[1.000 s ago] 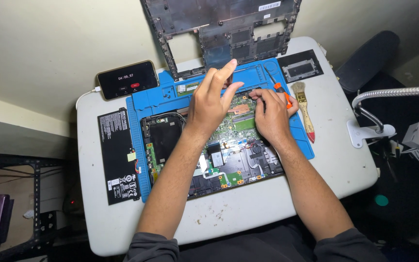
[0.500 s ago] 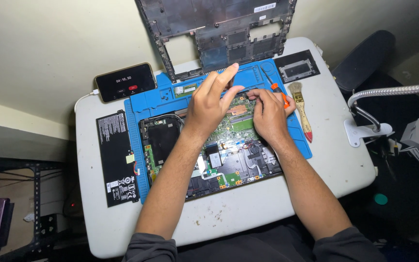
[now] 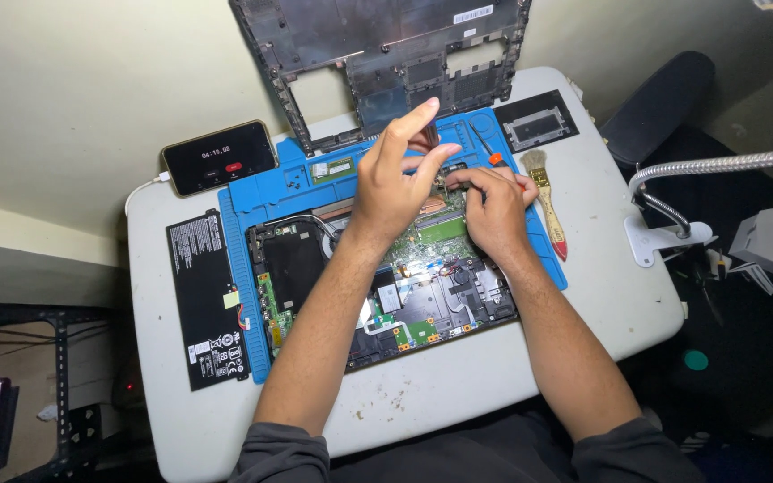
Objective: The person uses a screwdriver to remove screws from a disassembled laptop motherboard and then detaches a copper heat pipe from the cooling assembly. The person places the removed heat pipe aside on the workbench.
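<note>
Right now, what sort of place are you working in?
Probably a small home electronics repair bench. An opened laptop lies on a blue repair mat with both hands, left hand and right hand, on its board; a removed battery and a brush lie alongside on the white table.

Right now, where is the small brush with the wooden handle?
In the head view, the brush lies on the right edge of the blue mat, just right of the right hand and beside the screwdriver.

A small repair spot at home: a white table [image 3: 422,394] with a blue rubber mat [image 3: 266,192], an opened black laptop [image 3: 422,286] and a little brush [image 3: 547,201].
</note>
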